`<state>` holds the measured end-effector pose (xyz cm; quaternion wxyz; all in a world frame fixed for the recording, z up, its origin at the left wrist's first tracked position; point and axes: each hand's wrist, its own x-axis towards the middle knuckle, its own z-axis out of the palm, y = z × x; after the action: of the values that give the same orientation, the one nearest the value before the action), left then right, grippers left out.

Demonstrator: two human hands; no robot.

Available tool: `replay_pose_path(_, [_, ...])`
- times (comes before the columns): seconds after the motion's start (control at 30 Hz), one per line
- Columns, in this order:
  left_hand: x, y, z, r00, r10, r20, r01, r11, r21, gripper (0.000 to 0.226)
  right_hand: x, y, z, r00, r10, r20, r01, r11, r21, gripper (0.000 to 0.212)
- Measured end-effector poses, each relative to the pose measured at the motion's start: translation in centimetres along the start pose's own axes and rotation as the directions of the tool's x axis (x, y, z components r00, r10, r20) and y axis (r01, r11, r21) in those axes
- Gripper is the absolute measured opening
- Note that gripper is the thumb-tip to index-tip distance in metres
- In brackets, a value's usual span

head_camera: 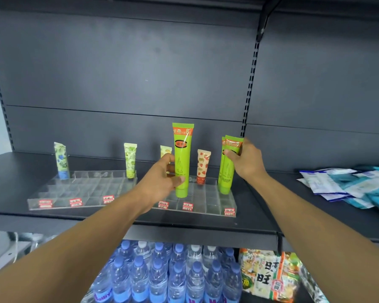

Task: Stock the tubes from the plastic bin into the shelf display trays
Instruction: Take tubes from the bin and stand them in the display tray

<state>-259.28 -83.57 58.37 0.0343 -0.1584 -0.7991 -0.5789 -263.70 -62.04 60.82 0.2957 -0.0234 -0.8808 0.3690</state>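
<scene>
My left hand [162,181] grips a tall green tube [182,158] upright, cap down, over the right clear display tray [208,204]. My right hand [245,160] holds two green tubes [228,167] together by their upper ends, caps down at the tray's right side. A strawberry-print tube [202,166] and a pale tube [165,152] stand at the back of this tray. The left clear tray [81,191] holds a blue-flowered tube [61,160] and a green-leaf tube [130,159]. The plastic bin is out of view.
Both trays sit on a dark shelf [140,217] with red price labels along their fronts. Blue-and-white packets [348,184] lie on the shelf at right. Below are several water bottles [173,274] and snack bags [269,276].
</scene>
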Motion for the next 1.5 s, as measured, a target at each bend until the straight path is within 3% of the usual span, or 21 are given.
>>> replay_pose_path(0.33, [1.0, 0.5, 1.2, 0.998, 0.037, 0.056, -0.039, 0.998, 0.041, 0.03, -0.3, 0.2, -0.2, 0.992, 0.062, 0.113, -0.053, 0.996, -0.077, 0.034])
replay_pose_path(0.47, [2.4, 0.9, 2.8, 0.995, 0.065, 0.077, -0.071, 0.994, 0.085, 0.031, -0.1, 0.2, -1.8, 0.99, 0.071, 0.123, -0.069, 0.997, -0.023, 0.037])
replay_pose_path(0.57, [3.5, 1.0, 4.4, 0.992, 0.085, 0.091, -0.093, 0.992, 0.081, 0.032, 0.0, -0.9, -4.1, 0.999, -0.004, 0.053, 0.001, 0.999, 0.054, 0.032])
replay_pose_path(0.7, [4.6, 0.9, 6.7, 0.987, 0.11, 0.115, -0.121, 0.989, 0.09, 0.034, 0.1, -2.7, -6.2, 0.982, -0.149, 0.118, 0.14, 0.987, 0.075, 0.039])
replay_pose_path(0.87, [5.7, 1.0, 9.0, 0.986, 0.126, 0.111, -0.137, 0.985, 0.101, 0.032, 0.6, -2.8, -6.0, 0.969, -0.214, 0.122, 0.218, 0.976, -0.018, 0.015])
replay_pose_path(1.13, [6.1, 0.1, 9.5, 0.989, 0.127, 0.073, -0.141, 0.961, 0.239, 0.031, 1.0, -1.2, -5.0, 0.976, -0.189, 0.111, 0.201, 0.974, -0.104, 0.014])
replay_pose_path(1.5, [5.4, 0.0, 5.9, 0.987, 0.124, 0.099, -0.155, 0.894, 0.42, 0.045, 0.7, -2.0, -4.6, 0.975, -0.193, 0.111, 0.208, 0.968, -0.14, 0.012])
